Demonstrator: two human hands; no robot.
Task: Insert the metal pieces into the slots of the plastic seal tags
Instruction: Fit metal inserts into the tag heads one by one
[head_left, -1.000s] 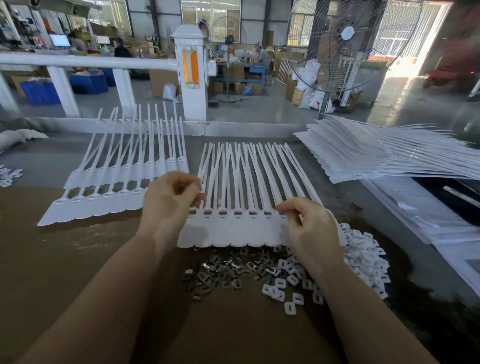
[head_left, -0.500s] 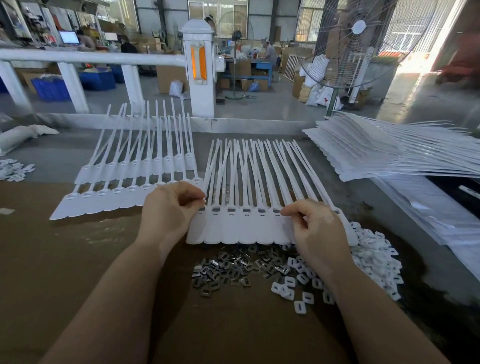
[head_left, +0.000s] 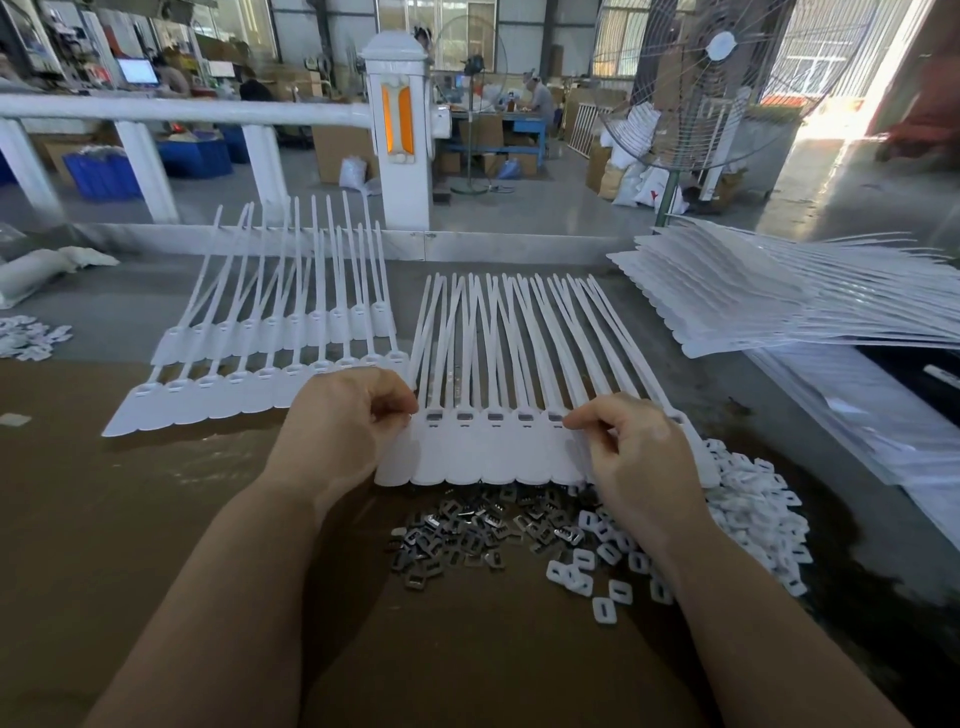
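A: What was hidden or hard to read?

B: The left hand (head_left: 345, 415) covered the left end of the sheet of seal tags (head_left: 498, 452), and the right hand (head_left: 631, 447) covered much of its right end, so the full tag count could not be told. Whether the right fingertips held a metal piece was also unclear; they were curled and pinched together at a slot in the sheet.

A: And the left?

B: Its fingers were curled, pinching the sheet's left edge.

A: Counts?

B: Five slots showed between the hands, each with a dark insert, plus a sixth just past the right hand. The metal pieces (head_left: 467, 535) lay in one loose pile near the sheet, too many and too overlapped to count. The white plastic caps (head_left: 748, 519) formed another heap to the right, partly under the right forearm.

A: Elsewhere?

B: Two more tag sheets (head_left: 270, 374) lay overlapped to the left, about ten tags each. At the far right sat a fanned stack of tag sheets (head_left: 753, 306), cut off by the frame, sheets uncountable. All rested on the brown table (head_left: 130, 519).
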